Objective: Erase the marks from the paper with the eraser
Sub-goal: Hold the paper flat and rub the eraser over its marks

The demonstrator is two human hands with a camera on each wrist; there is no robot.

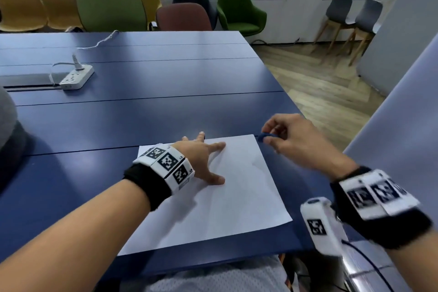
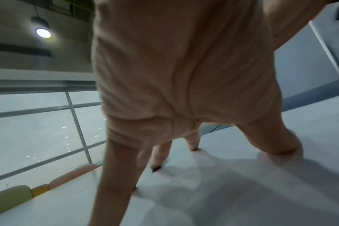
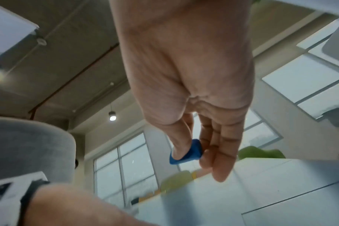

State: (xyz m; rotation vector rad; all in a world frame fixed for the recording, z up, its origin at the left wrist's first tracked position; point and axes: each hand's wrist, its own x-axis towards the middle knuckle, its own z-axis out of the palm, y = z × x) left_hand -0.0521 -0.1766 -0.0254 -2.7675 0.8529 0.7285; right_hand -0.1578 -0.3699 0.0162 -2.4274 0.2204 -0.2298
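A white sheet of paper (image 1: pixel 227 199) lies on the dark blue table (image 1: pixel 142 111) in front of me; I make out no clear marks on it, only a faint crease. My left hand (image 1: pixel 203 161) presses its far left part with fingers spread straight, as the left wrist view shows with the left hand (image 2: pixel 184 107) fingertips on the paper (image 2: pixel 242 183). My right hand (image 1: pixel 284 135) hovers just past the paper's far right corner and pinches a small blue eraser (image 1: pixel 266 136) between thumb and fingers. In the right wrist view the eraser (image 3: pixel 186 152) sits at the right hand (image 3: pixel 194 152) fingertips.
A white power strip (image 1: pixel 75 77) with a plugged cable lies on the far left of the table. The table's right edge (image 1: pixel 294 102) drops to a wooden floor. Coloured chairs (image 1: pixel 113 9) line the far side. A grey partition (image 1: pixel 403 125) stands at the right.
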